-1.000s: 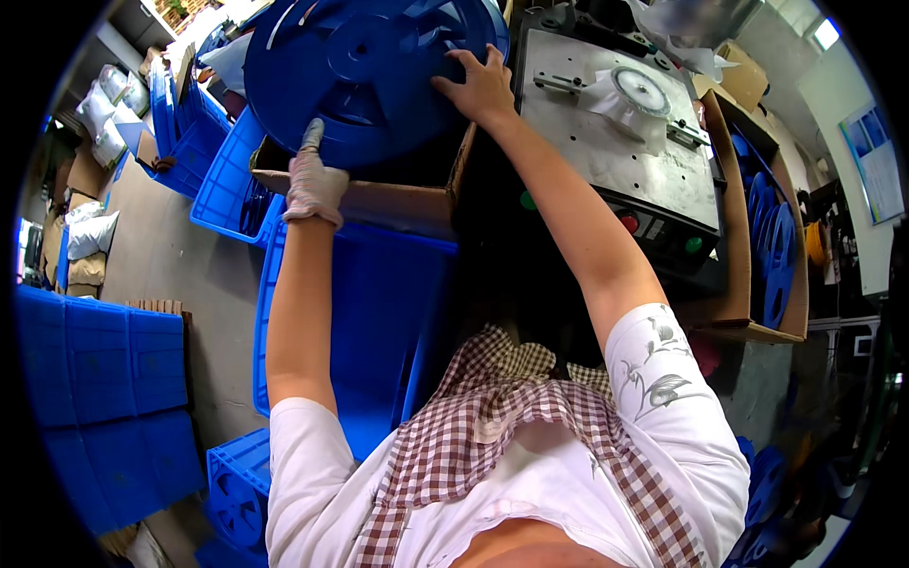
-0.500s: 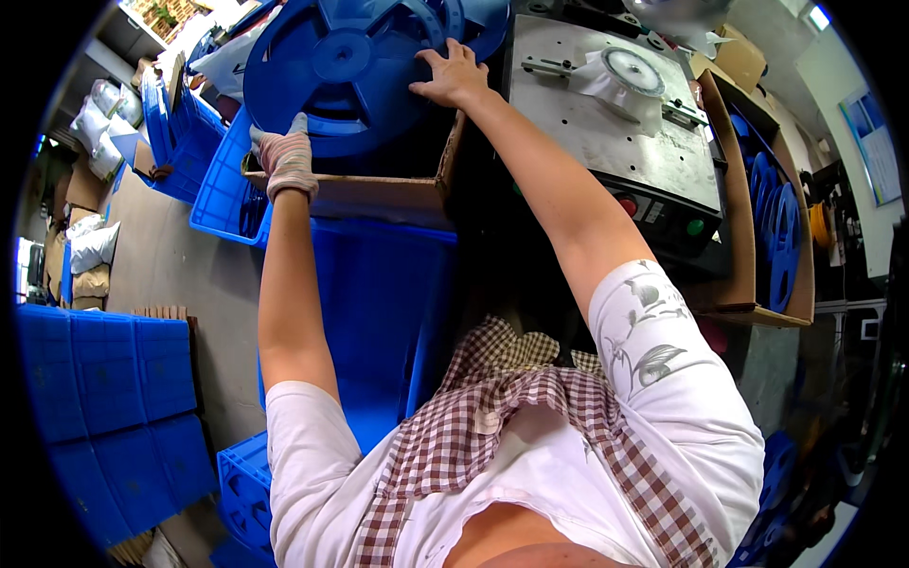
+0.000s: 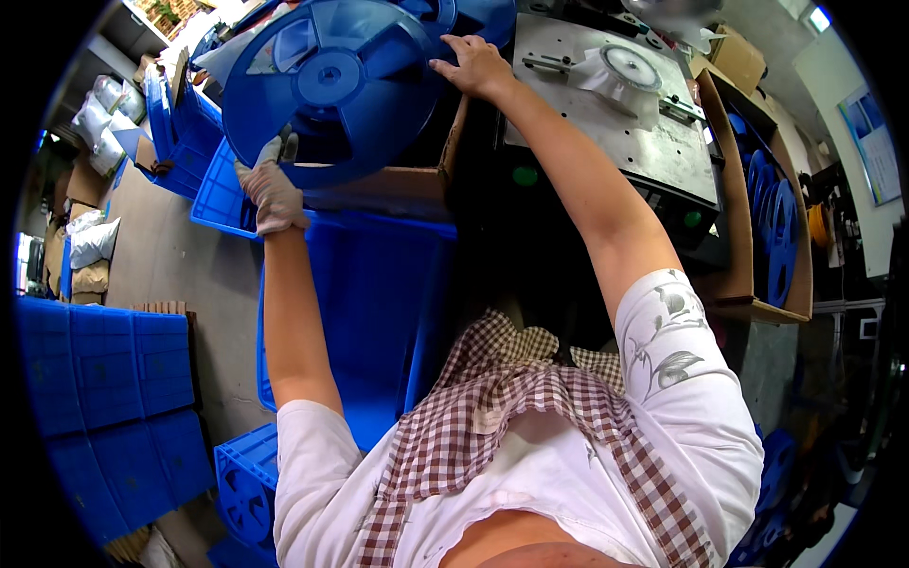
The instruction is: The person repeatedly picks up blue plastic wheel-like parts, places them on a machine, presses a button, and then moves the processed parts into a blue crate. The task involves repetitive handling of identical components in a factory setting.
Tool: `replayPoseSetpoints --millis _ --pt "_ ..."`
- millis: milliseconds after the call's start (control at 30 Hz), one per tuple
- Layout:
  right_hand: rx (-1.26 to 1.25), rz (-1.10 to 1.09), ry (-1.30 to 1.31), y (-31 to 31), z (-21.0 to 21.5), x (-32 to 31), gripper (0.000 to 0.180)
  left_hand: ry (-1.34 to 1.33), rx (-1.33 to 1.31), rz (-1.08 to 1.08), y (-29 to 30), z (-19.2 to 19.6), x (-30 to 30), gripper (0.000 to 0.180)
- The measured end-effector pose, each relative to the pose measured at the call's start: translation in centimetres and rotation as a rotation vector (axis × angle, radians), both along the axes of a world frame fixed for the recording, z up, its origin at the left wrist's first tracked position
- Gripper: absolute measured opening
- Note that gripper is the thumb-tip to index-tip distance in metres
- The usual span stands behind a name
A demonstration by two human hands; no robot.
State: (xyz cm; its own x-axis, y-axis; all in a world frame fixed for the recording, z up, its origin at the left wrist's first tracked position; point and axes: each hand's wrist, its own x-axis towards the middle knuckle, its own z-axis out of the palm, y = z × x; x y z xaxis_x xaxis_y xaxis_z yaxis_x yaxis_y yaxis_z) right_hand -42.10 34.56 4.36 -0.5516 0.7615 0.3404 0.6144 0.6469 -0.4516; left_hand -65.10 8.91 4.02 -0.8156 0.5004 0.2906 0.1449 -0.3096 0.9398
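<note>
My left hand (image 3: 273, 189), in a light knitted glove, grips the near-left rim of a large blue plastic reel disc (image 3: 329, 80) with a round hub and wide cut-outs. The disc is held tilted above a cardboard box (image 3: 379, 187). My bare right hand (image 3: 476, 68) is at the disc's right edge, fingers spread. Whether its fingertips touch the rim I cannot tell. Behind the disc, more blue reel discs (image 3: 485, 19) show, partly hidden by it.
A metal-topped machine (image 3: 606, 104) with a white round part (image 3: 632, 68) stands to the right. Beyond it, a cardboard box (image 3: 800, 308) holds several blue reels. Below the front box is a large blue bin (image 3: 350, 284). Blue crates (image 3: 109, 369) are stacked at left.
The reel disc has shifted left and slightly toward me, gripped by my left hand, which has moved down. My right hand has come off the disc's face and moved slightly right.
</note>
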Motion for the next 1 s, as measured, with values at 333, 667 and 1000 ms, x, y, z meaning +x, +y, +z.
replayPoseSetpoints --millis 333,667,1000 --pt "-0.114 0.179 0.362 -2.7 2.5 2.9 0.065 -0.567 0.221 -0.046 -7.6 1.6 4.8 0.016" --pt "-1.087 0.494 1.068 -20.0 3.9 16.9 0.040 -0.497 0.063 -0.143 -11.7 1.4 14.8 0.024" --pt "0.049 0.527 0.457 -32.9 5.1 19.0 0.028 -0.212 0.043 -0.793 -15.5 -4.5 23.6 0.053"
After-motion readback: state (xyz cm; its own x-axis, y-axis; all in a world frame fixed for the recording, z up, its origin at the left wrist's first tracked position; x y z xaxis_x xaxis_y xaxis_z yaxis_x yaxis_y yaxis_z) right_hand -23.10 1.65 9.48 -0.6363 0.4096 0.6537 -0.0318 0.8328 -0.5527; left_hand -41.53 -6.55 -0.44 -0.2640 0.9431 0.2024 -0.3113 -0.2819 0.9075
